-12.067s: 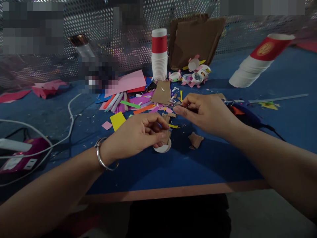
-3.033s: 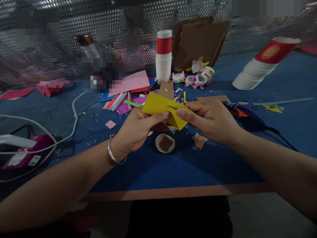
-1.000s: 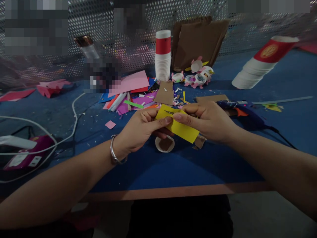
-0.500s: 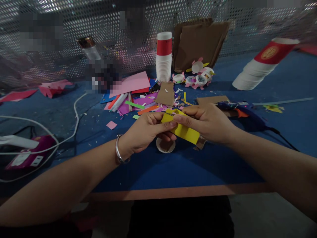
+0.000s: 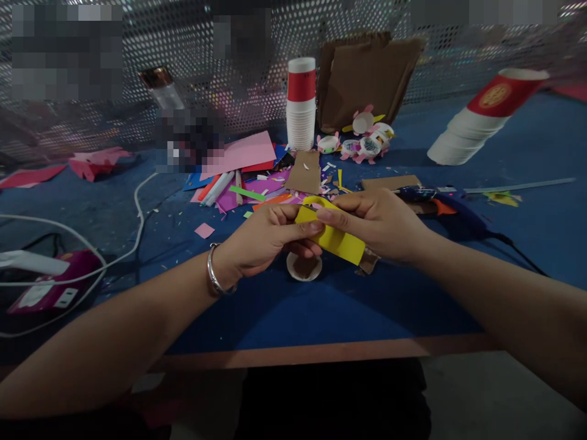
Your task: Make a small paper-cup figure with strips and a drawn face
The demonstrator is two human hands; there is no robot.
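Note:
My left hand (image 5: 261,238) pinches the left end of a yellow paper piece (image 5: 339,241) between thumb and fingers; a silver bangle sits on that wrist. My right hand (image 5: 380,220) is closed at the paper's upper edge, where a thin dark blade, apparently small scissors, pokes out from its fingers. A narrow yellow strip (image 5: 316,200) curls up from the paper's top. Directly beneath my hands, a small white paper disc (image 5: 303,269) with a brown patch lies on the blue table. A torn brown scrap (image 5: 367,261) lies next to it.
A glue gun (image 5: 452,208) with its cord lies right of my hands. Coloured paper scraps (image 5: 247,177), a cup stack (image 5: 301,104), cardboard (image 5: 367,79) and small cup crafts (image 5: 362,143) are behind. A leaning cup stack (image 5: 472,122) is far right, a pink device (image 5: 50,287) with cables left.
The yellow paper has been lowered and turned towards the table since three seconds ago. A cut strip now curls up at its top edge. Both hands stay together over the white disc.

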